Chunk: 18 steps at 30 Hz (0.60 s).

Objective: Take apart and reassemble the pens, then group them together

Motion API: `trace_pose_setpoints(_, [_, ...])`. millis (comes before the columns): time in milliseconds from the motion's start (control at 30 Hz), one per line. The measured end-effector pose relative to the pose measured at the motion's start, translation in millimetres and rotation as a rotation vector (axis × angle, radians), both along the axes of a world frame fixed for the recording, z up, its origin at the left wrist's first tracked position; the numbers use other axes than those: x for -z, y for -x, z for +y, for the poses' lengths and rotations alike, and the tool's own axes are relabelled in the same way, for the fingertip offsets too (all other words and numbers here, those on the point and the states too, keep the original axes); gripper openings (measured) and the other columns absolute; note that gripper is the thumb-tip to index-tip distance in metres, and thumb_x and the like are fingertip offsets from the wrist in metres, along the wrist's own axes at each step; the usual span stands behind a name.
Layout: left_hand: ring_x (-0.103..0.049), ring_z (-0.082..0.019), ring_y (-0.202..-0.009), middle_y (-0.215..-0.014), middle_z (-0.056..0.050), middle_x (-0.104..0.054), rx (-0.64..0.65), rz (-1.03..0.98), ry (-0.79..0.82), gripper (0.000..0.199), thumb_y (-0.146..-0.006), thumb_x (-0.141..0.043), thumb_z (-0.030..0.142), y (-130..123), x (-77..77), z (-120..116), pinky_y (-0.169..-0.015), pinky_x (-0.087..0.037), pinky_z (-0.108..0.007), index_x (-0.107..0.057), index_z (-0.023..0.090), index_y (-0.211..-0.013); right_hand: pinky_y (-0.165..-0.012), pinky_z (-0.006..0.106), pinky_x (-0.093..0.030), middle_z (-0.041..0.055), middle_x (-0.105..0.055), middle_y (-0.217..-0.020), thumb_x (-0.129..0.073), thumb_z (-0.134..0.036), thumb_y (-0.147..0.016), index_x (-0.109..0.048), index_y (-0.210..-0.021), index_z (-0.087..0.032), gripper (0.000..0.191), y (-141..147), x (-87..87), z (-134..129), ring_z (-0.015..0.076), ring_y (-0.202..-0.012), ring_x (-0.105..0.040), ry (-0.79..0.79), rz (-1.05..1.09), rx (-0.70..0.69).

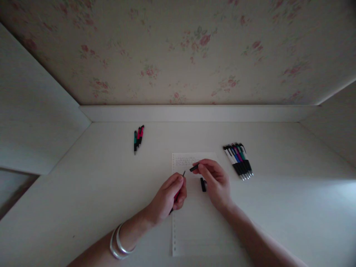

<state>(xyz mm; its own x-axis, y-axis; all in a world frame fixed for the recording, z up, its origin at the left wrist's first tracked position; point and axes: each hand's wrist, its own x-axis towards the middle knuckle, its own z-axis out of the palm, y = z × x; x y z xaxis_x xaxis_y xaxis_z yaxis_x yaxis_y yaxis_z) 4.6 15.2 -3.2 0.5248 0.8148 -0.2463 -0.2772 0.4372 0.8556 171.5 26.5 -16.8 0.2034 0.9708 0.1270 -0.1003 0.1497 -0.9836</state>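
Observation:
My left hand [174, 191] is closed around a pink-and-black pen body [177, 195], its thin tip pointing up and to the right. Between the fingertips of my right hand [215, 181] is a small black pen grip [194, 168], held apart from the pen's tip. Under both hands lies a sheet of lined paper [191, 230] with punched holes down its left edge and handwriting near the top. Another black pen part [203, 184] rests on the sheet beside my right hand, partly beside a small light piece I cannot make out.
Three pens [139, 137], one green and two pink, lie at the back left of the white desk [91, 185]. A row of several pens [238, 161] in mixed colours lies right of the paper. White panels flank the desk, and a floral wall [167, 55] stands behind.

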Motion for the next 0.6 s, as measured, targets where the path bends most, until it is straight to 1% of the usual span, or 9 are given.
trace_pose_setpoints(100, [-0.028, -0.006, -0.041, -0.054, 0.008, -0.041, 0.064, 0.068, 0.012, 0.036, -0.098, -0.045, 0.048, 1.5, -1.8, 1.8, -0.039, -0.021, -0.019, -0.045, 0.02, -0.076, -0.067, 0.029, -0.053, 0.0025, -0.073, -0.088, -0.068, -0.032, -0.088, -0.066, -0.096, -0.023, 0.012, -2.0, -0.4, 3.5, 0.0138, -0.068, -0.066, 0.027, 0.082, 0.008])
trace_pose_setpoints(200, [-0.027, -0.006, -0.042, -0.055, 0.008, -0.04, 0.107, 0.114, 0.032, 0.036, -0.098, -0.045, 0.048, 2.4, -3.6, 3.9, -0.04, -0.02, -0.02, -0.044, 0.02, -0.076, -0.063, 0.028, -0.052, 0.0028, -0.072, -0.085, -0.069, -0.033, -0.086, -0.066, -0.093, -0.023, 0.013, -2.3, -4.6, 4.1, 0.0135, -0.065, -0.063, 0.044, 0.084, 0.01])
trace_pose_setpoints(333, [-0.026, -0.007, -0.043, -0.055, 0.008, -0.04, 0.126, 0.136, 0.043, 0.036, -0.098, -0.043, 0.048, 1.9, -5.4, 5.5, -0.04, -0.02, -0.02, -0.043, 0.02, -0.076, -0.06, 0.027, -0.051, 0.0024, -0.07, -0.081, -0.071, -0.034, -0.083, -0.068, -0.092, -0.022, 0.015, -1.4, -7.1, 3.0, 0.0132, -0.063, -0.06, 0.059, 0.047, 0.003])
trace_pose_setpoints(533, [-0.026, -0.007, -0.042, -0.055, 0.008, -0.04, 0.143, 0.124, 0.045, 0.034, -0.098, -0.044, 0.047, 1.7, -4.8, 5.7, -0.039, -0.019, -0.02, -0.043, 0.02, -0.077, -0.058, 0.025, -0.048, -0.0008, -0.065, -0.074, -0.069, -0.032, -0.085, -0.066, -0.093, -0.023, 0.012, -3.5, -2.9, 6.1, 0.0123, -0.062, -0.057, 0.045, 0.065, 0.055])
trace_pose_setpoints(600, [-0.025, -0.006, -0.042, -0.055, 0.008, -0.04, 0.148, 0.131, 0.041, 0.035, -0.098, -0.044, 0.048, 2.0, -5.1, 5.5, -0.04, -0.019, -0.02, -0.043, 0.02, -0.076, -0.057, 0.025, -0.048, -0.0006, -0.065, -0.074, -0.069, -0.032, -0.085, -0.066, -0.092, -0.023, 0.012, -4.1, -2.7, 6.1, 0.0124, -0.062, -0.057, 0.052, 0.058, 0.044])
